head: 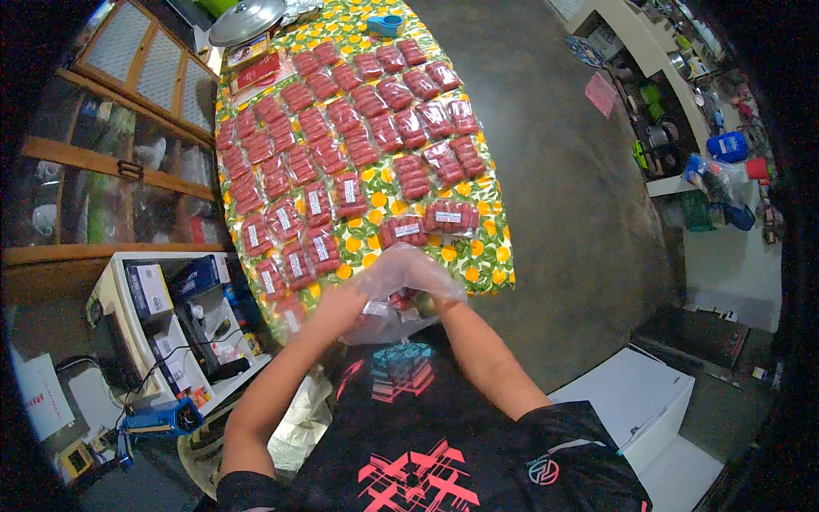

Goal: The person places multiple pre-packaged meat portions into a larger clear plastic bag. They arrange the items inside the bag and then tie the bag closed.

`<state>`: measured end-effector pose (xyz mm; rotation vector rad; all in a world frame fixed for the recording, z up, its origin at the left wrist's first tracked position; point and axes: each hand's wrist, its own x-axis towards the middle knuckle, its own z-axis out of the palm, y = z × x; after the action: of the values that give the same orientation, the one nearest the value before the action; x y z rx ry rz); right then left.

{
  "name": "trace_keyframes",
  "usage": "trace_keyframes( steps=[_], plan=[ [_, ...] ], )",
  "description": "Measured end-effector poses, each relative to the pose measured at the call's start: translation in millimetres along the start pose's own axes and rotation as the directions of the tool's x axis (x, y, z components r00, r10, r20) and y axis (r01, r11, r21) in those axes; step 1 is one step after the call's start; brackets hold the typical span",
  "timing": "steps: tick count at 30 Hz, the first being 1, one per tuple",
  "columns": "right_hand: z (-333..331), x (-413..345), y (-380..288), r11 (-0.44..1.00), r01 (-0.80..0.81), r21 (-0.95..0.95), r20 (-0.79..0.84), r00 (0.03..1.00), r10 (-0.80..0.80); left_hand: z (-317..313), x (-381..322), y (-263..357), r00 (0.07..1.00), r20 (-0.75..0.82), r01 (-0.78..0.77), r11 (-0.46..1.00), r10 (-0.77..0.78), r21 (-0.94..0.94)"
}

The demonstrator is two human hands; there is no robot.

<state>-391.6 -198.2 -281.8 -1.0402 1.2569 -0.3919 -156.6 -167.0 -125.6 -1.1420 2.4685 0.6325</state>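
Note:
At the near edge of the table, a large clear plastic bag (404, 272) hangs before my body, with labelled packs of red sausages partly visible inside. My left hand (349, 304) is at the bag's left side and my right hand (446, 306) is at its right, inside or behind the film; the fingers of both are blurred by the plastic. Just beyond the bag lie two labelled sausage packs (452, 217) side by side. Many more clear packs of sausages (361, 144) cover the table in rows, those nearer on the left bearing white labels.
A lemon-patterned tablecloth (496, 256) covers the table. At its far end are a metal lid (246, 22), a blue measuring cup (386, 25) and a red box (256, 73). A wooden cabinet (128, 173) and a white shelf unit (115, 281) stand left. A white chest (627, 390) is low at right.

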Motion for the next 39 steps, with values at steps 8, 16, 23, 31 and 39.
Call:
trace_keyframes(
  steps=[8,16,23,31,39],
  plan=[
    [0,22,-13,0.996,-0.024,-0.087,-0.046,0.999,0.02,-80,-86,10,0.986,0.057,-0.137,0.953,0.158,-0.269],
    [13,23,-16,0.994,-0.042,-0.097,-0.123,0.992,0.029,124,-86,-81,0.645,0.255,-0.113,-0.42,-0.721,-0.9],
    [16,17,-9,0.995,-0.07,-0.068,-0.196,0.979,0.056,281,-6,-63,0.884,0.055,-0.372,-0.77,-0.464,-0.518],
    [-4,16,-5,0.994,-0.102,-0.034,-0.169,0.981,0.095,194,19,-13,0.816,0.337,-0.288,-0.836,-0.469,-0.467],
    [26,8,-5,0.998,-0.035,0.047,-0.271,0.962,0.046,212,16,-24,0.712,0.404,-0.13,-0.673,-0.575,-0.728]
  ],
)
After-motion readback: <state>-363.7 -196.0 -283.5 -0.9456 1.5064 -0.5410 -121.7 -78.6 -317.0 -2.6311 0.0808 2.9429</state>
